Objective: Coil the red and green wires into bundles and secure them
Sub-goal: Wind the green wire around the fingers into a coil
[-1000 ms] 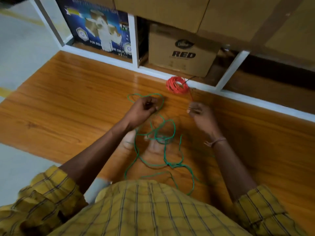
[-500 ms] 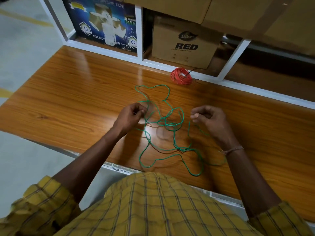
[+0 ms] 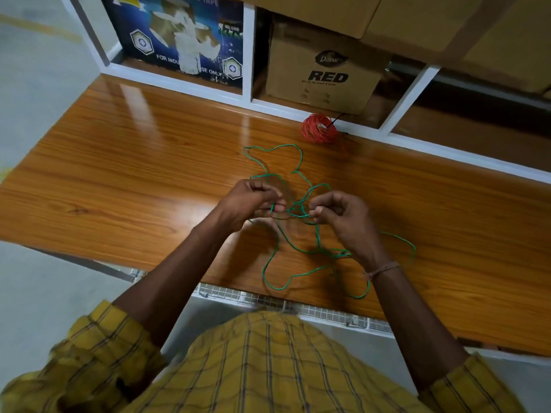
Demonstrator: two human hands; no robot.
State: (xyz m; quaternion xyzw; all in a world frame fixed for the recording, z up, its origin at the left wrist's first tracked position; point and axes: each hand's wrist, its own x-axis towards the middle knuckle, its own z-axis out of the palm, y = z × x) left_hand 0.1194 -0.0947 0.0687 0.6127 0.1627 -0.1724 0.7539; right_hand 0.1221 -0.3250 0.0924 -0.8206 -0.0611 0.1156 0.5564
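a glossy wooden table carries a loose green wire sprawled across its middle and a coiled red wire bundle near its far edge.

From my remote seat I saw a glossy wood-grain desk that caught light along its far edge, backed by a white-framed shelf which held cardboard boxes, with pale grey floor to the left.

"Dabur" and, beneath it, "RED" are printed on the brown cardboard box in the shelf. On the blue carton, "…SIVE TAPE" and "FOR INDU… SE ONLY" can be read; smaller print stays illegible.
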